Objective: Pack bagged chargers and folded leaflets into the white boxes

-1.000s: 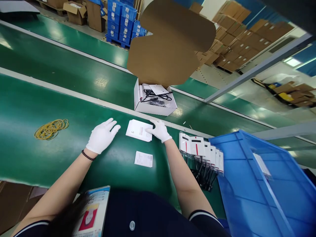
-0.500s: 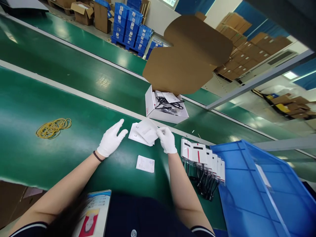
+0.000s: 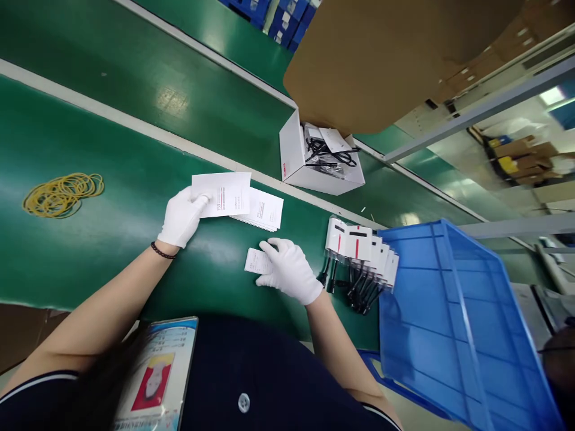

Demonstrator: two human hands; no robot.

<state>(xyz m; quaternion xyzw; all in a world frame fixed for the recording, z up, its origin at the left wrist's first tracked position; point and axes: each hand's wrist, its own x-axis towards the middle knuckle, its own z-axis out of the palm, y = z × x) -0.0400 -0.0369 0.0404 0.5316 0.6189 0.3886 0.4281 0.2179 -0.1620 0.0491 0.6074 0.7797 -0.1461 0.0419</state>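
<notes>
1. Head view, hands: the white-gloved left hand [image 3: 182,216] pinches a white printed paper leaflet [image 3: 231,194], thumb on top, above the green work surface [image 3: 135,179]. The white-gloved right hand [image 3: 290,269] has its fingers spread about the right end of a small white printed card pile [image 3: 256,261], nearer the person; I cannot tell whether it grips.
2. The held leaflet overlaps the left part of a fanned stack of white printed leaflets [image 3: 269,209].
3. Risk: the stack's edges are uneven, so a brush from the held leaflet could spread it further. Thin paper under smooth gloves might slip or come up doubled, and a loose pinch on the cards could scatter them.
4. Containers: at the far side, a white cardboard box [image 3: 321,178] with its brown-faced lid [image 3: 368,66] raised holds black cables, clear plastic bags and a white paper. Its cables lie near the rim and could snag under the lid.
5. At right stands a translucent blue plastic crate [image 3: 422,269]; beside its left wall lie clear-bagged white packs with black cables [image 3: 358,245].
</notes>
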